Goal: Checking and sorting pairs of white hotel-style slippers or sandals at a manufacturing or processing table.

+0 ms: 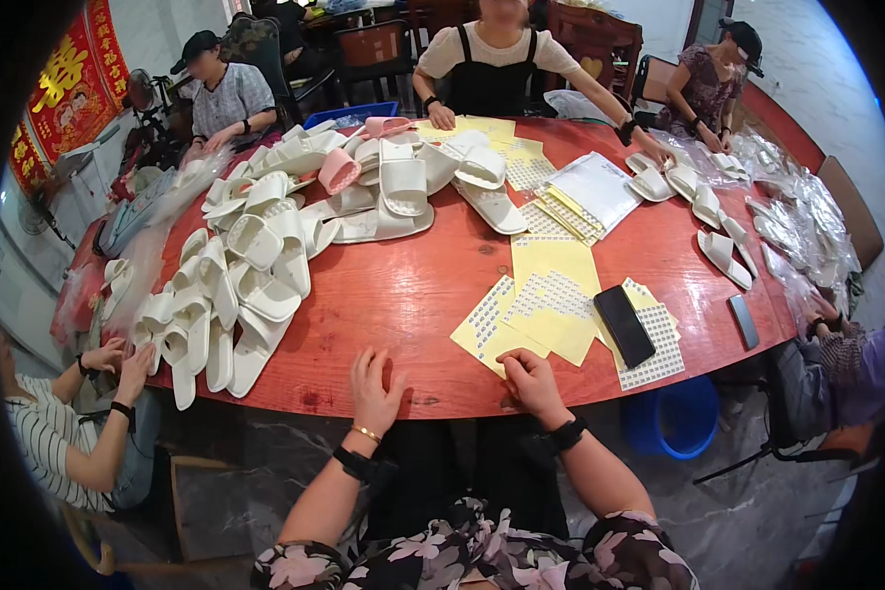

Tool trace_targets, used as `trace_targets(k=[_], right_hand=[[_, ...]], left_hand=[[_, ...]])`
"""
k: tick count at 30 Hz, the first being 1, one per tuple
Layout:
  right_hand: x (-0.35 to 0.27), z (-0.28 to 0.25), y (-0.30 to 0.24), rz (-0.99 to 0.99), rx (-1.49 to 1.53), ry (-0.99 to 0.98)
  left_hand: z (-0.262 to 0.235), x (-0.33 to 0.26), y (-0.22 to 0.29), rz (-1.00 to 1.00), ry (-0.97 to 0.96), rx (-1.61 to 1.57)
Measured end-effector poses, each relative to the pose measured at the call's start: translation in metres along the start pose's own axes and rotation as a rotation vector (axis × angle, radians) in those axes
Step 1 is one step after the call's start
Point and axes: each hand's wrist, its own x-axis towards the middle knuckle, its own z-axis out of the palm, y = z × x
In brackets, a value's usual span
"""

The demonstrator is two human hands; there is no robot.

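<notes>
We note left hand (375,386) flat, fingers spread, holding nothing, on the red desk (403,295) edge; right hand (531,382), at 3 o'clock, fingers curled, pinches yellow sticker sheet (497,339).

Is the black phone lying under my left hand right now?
No, the black phone lies on yellow sheets, while the left hand rests on bare red table.
</notes>
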Motion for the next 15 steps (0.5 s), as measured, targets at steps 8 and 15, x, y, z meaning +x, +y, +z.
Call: trace_targets(k=[8, 15], right_hand=[[-0.013, -0.084, -0.026, -0.155, -0.193, 0.17], [-0.026, -0.204, -0.063, -0.183, -0.092, 0.453]], left_hand=[[0.001, -0.002, 0.012, 0.097, -0.051, 0.22], [0.005, -0.004, 0.019, 0.044, -0.108, 0.21]])
